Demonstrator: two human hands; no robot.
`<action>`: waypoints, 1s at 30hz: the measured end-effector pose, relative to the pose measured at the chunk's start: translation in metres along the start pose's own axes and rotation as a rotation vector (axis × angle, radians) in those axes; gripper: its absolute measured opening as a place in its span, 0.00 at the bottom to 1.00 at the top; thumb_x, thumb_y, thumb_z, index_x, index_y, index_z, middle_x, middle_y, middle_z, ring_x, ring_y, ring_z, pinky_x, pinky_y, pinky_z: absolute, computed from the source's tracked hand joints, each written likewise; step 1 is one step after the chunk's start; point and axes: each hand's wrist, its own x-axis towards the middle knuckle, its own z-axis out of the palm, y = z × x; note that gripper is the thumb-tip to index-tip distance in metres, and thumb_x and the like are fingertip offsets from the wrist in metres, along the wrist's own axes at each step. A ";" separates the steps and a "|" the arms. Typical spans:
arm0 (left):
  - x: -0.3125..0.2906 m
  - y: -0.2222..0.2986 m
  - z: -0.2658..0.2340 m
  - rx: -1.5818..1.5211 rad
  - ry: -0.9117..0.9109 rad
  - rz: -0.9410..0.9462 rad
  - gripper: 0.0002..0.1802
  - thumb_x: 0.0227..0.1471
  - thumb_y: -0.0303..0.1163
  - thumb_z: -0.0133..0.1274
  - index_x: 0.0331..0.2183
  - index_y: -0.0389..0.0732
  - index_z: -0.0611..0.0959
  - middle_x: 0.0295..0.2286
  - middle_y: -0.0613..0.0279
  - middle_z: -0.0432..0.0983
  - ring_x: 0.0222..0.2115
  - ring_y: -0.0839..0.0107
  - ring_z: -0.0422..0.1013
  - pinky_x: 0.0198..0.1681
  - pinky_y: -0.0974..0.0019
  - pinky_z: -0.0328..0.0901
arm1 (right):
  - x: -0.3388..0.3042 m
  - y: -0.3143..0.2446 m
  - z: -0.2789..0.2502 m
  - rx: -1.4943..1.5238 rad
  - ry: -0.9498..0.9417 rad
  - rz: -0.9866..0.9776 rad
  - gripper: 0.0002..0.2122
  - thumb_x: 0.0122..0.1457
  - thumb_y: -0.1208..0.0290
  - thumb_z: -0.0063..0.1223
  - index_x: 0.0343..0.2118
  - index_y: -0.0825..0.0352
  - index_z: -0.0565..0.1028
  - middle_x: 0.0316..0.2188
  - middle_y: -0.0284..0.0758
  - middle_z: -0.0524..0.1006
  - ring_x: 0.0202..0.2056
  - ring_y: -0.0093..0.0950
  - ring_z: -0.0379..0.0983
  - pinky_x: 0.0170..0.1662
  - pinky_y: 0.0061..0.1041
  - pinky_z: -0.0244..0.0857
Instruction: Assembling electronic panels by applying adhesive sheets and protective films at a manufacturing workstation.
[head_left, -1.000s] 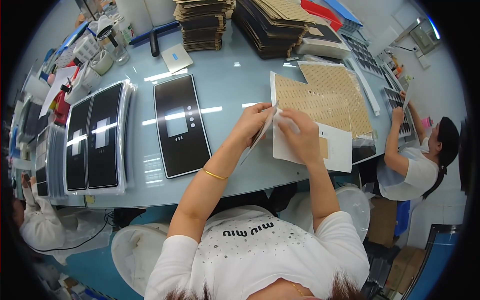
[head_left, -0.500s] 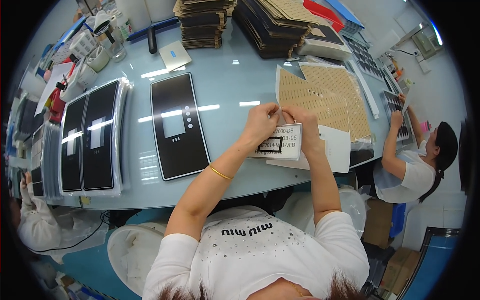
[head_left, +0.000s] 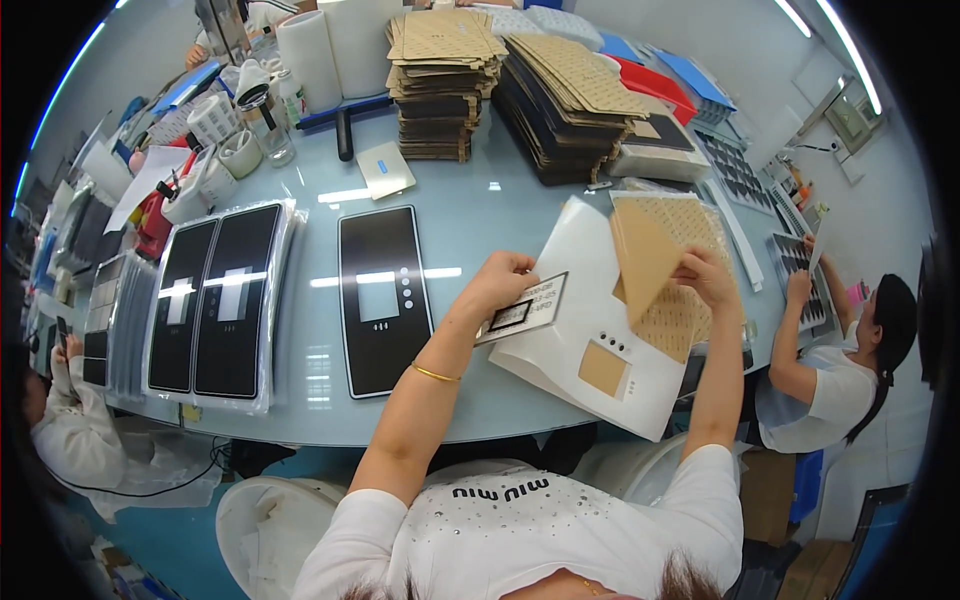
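My left hand (head_left: 497, 285) is closed, with a small clear-edged card (head_left: 545, 303) under its fingers; the card bears dark print and a black rectangular frame. My right hand (head_left: 708, 278) pinches the edge of a brown paper sheet (head_left: 645, 260), which is lifted at an angle. Between my hands lies a large white sheet (head_left: 570, 250) with a window cutout and small holes, its lower end overhanging the table's near edge. Left of my left hand, a black rectangular panel (head_left: 375, 345) with a light border and a clear window lies flat.
More black panels in clear film (head_left: 240, 340) lie at the left. Stacks of brown-backed sheets (head_left: 437, 100) stand at the back, beside a roller with a black handle (head_left: 344, 135). Patterned brown sheets (head_left: 690, 230) lie at right, near a co-worker (head_left: 825, 350).
My hands, close together before, have moved apart. The right has gone right and now holds the brown sheet. The white sheet shows more fully, and the view has tilted up.
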 end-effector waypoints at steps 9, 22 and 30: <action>0.014 0.004 -0.022 -0.268 0.061 -0.059 0.08 0.49 0.23 0.53 0.33 0.30 0.81 0.24 0.60 0.77 0.21 0.77 0.71 0.22 0.73 0.66 | -0.089 0.060 -0.281 0.507 0.509 -0.231 0.10 0.57 0.74 0.52 0.42 0.69 0.73 0.34 0.31 0.77 0.33 0.22 0.74 0.33 0.17 0.71; 0.063 -0.007 0.064 -0.428 0.266 -0.091 0.08 0.47 0.21 0.48 0.32 0.30 0.79 0.26 0.54 0.76 0.24 0.70 0.73 0.25 0.66 0.67 | -0.094 -0.061 -0.300 0.916 0.394 -1.002 0.10 0.61 0.74 0.44 0.40 0.76 0.71 0.37 0.45 0.76 0.40 0.35 0.75 0.47 0.31 0.72; 0.013 0.021 0.060 0.006 0.571 0.432 0.22 0.46 0.25 0.54 0.46 0.34 0.71 0.39 0.47 0.74 0.37 0.58 0.72 0.43 0.64 0.66 | -0.075 -0.127 -0.085 0.476 0.866 -0.941 0.10 0.61 0.74 0.45 0.41 0.75 0.69 0.38 0.46 0.76 0.41 0.34 0.75 0.45 0.28 0.72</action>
